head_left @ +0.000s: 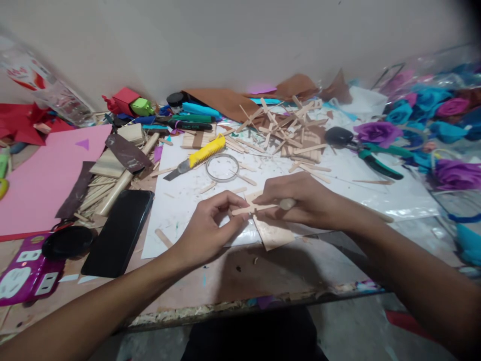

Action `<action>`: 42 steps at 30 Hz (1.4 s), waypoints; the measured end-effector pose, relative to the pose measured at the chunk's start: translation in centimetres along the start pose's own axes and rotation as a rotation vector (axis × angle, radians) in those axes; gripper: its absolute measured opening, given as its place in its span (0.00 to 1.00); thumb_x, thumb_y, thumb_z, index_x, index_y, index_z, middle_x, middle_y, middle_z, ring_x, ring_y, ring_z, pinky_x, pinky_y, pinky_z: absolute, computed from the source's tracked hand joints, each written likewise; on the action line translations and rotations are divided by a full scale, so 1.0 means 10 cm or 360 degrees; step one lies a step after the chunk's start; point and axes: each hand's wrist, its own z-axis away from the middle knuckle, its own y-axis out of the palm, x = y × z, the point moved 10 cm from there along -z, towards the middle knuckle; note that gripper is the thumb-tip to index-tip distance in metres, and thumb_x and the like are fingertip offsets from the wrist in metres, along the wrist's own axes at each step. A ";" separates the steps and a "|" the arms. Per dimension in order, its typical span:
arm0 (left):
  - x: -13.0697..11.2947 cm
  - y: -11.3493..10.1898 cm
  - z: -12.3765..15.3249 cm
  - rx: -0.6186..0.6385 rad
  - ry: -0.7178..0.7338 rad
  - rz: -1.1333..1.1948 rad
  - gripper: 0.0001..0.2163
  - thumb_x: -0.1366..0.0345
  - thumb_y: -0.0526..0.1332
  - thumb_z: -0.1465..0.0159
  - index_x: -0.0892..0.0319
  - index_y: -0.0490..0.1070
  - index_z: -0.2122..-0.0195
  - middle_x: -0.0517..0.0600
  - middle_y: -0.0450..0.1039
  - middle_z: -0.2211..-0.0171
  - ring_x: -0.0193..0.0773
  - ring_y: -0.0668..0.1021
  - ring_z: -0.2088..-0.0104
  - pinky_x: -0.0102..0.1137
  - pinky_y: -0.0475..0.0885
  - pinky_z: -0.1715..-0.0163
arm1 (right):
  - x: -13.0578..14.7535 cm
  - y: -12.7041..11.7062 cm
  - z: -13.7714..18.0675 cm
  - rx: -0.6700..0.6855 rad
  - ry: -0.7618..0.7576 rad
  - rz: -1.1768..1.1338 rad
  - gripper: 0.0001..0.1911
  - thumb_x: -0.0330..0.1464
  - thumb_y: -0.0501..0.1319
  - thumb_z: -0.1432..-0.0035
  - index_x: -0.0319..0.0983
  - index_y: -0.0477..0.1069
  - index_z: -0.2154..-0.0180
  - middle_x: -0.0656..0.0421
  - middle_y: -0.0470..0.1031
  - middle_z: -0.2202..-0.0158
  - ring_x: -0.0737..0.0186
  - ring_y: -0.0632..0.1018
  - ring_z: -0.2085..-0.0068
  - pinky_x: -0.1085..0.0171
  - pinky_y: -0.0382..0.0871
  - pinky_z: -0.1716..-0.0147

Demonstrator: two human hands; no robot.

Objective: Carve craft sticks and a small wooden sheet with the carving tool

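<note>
My left hand and my right hand meet over the white sheet at the table's middle. Between them lies a thin wooden stick, pinched at its left end by my left fingers and at its right by my right fingers. A flat piece of wood or card sits just under the stick. A rounded pale object shows in my right hand's grip; what it is I cannot make out.
A yellow utility knife, a wire ring and a heap of cut sticks lie behind my hands. Green pliers and paper flowers are at right. A black phone, power strip and pink sheet are at left.
</note>
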 end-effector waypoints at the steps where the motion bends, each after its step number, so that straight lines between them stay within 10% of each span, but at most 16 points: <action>1: 0.00 -0.01 0.00 -0.0013 0.0009 -0.0014 0.07 0.62 0.69 0.33 0.59 0.76 0.59 0.48 0.78 0.65 0.31 0.74 0.67 0.26 0.66 0.68 | 0.00 0.00 0.00 0.0006 0.0006 0.0021 0.06 0.31 0.68 0.34 0.35 0.79 0.57 0.59 0.77 0.68 0.69 0.75 0.70 0.69 0.64 0.68; 27: 0.04 0.02 0.02 0.0012 -0.0032 -0.0018 0.09 0.58 0.68 0.32 0.58 0.80 0.56 0.46 0.73 0.72 0.31 0.71 0.72 0.27 0.64 0.72 | -0.06 0.03 0.00 0.0047 0.0094 0.0093 0.10 0.31 0.64 0.32 0.35 0.79 0.52 0.59 0.81 0.67 0.68 0.77 0.70 0.69 0.64 0.68; 42: -0.05 0.11 0.01 0.0137 0.0091 -0.0274 0.12 0.58 0.62 0.28 0.60 0.78 0.64 0.49 0.76 0.68 0.34 0.72 0.70 0.30 0.65 0.68 | -0.12 0.25 -0.01 0.0120 0.0351 0.0095 0.07 0.30 0.62 0.36 0.34 0.77 0.65 0.59 0.76 0.72 0.67 0.73 0.71 0.68 0.58 0.70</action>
